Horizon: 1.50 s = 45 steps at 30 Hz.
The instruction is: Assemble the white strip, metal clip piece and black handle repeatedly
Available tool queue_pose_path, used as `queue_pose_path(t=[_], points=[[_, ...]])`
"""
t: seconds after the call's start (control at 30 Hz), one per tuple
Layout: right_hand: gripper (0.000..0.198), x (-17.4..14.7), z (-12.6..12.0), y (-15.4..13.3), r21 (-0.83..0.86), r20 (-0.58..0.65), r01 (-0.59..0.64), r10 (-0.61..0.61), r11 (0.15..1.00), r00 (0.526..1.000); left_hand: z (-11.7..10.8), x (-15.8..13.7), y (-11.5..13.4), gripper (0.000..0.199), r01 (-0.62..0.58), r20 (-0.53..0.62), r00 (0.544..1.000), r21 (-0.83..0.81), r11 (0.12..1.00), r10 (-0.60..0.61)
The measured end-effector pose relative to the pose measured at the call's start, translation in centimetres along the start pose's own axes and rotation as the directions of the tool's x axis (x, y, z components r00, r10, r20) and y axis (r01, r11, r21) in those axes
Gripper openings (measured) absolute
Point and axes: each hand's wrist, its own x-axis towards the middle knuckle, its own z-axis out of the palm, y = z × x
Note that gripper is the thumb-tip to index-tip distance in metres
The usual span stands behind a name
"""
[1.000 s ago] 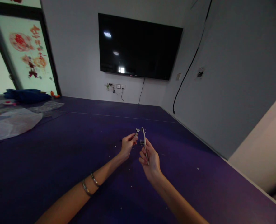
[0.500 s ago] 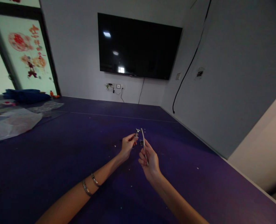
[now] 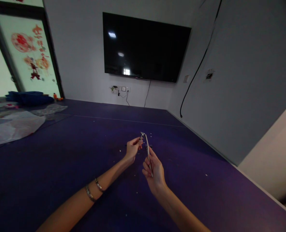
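My left hand (image 3: pixel 133 149) is closed around a small tool with a silver T-shaped head (image 3: pixel 142 134), which looks like a razor or trimmer head; its handle is mostly hidden by my fingers. Closed too, my right hand (image 3: pixel 154 169) grips a slim, pale, slightly curved stick (image 3: pixel 147 143), like a toothbrush handle, tip upward. That tip is just right of the silver head; whether they touch I cannot tell. Behind the stick, by my right fingertips, a small dark object (image 3: pixel 150 147) partly shows, too small to name.
Below my hands spreads a purple-blue surface (image 3: pixel 104 138) with scattered white specks. Clear plastic sheeting (image 3: pixel 17 127) and a dark blue cloth heap (image 3: pixel 29 97) lie at left. A television (image 3: pixel 145 48) hangs on the far wall; a black cable (image 3: pixel 196 69) dangles at right.
My right hand has shifted slightly down with the pale stick, whose tip is a little lower and further left. My left hand stays nearly still. The view has moved slightly.
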Motion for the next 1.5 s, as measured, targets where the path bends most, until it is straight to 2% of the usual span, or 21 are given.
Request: queue_pose_path(t=[0.1,0.27,0.4,0.57,0.63,0.8,0.9,1.03,1.1,1.27,1.5], points=[[0.038,-0.2,0.0,-0.4,-0.021,0.024,0.021,-0.021,1.0,1.0,-0.2,0.2,0.1,0.034,0.014,-0.008,1.0,-0.011,1.0,-0.014],[0.029,1.8,0.6,-3.8,-0.087,0.051,0.206,-0.202,0.975,0.978,-0.4,0.1,0.3,0.036,-0.001,0.0,1.0,0.047,0.999,0.001],[0.027,4.1,0.8,-7.0,-0.136,0.064,0.374,-0.368,0.918,0.928,-0.5,0.2,0.3,0.039,-0.017,0.045,0.999,0.103,0.995,0.012],[0.02,6.7,0.2,-9.5,-0.241,0.076,0.542,-0.541,0.805,0.838,-0.6,0.4,0.1,0.037,-0.037,0.131,0.991,0.091,0.995,0.025],[0.02,7.7,-0.4,-10.2,-0.306,0.083,0.525,-0.527,0.794,0.846,-0.6,0.4,0.1,0.037,-0.041,0.15,0.988,0.066,0.997,0.031],[0.022,9.3,-2.6,-11.3,-0.461,0.134,0.383,-0.364,0.801,0.922,-0.4,0.4,0.3,0.031,-0.036,0.132,0.991,0.092,0.995,0.023],[0.027,9.8,-3.8,-11.5,-0.637,0.171,0.322,-0.279,0.701,0.945,-0.5,0.4,0.1,0.03,-0.01,0.092,0.996,0.102,0.995,0.001],[0.031,10.1,-4.5,-11.5,-0.803,0.274,0.354,-0.229,0.48,0.934,-0.5,0.3,-0.3,0.028,0.014,0.068,0.997,0.092,0.996,-0.02],[0.029,10.1,-4.5,-11.5,-0.837,0.301,0.359,-0.2,0.412,0.932,-0.5,0.3,-0.4,0.027,0.013,0.069,0.997,0.086,0.996,-0.019],[0.029,9.9,-4.3,-11.2,-0.865,0.349,0.367,-0.116,0.342,0.93,-0.5,0.2,-0.4,0.024,0.001,0.08,0.997,0.086,0.996,-0.008],[0.032,10.3,-5.2,-11.1,-0.891,0.375,0.384,-0.081,0.242,0.923,-0.5,0.1,-0.2,0.026,-0.007,0.08,0.997,0.085,0.996,0.0]])
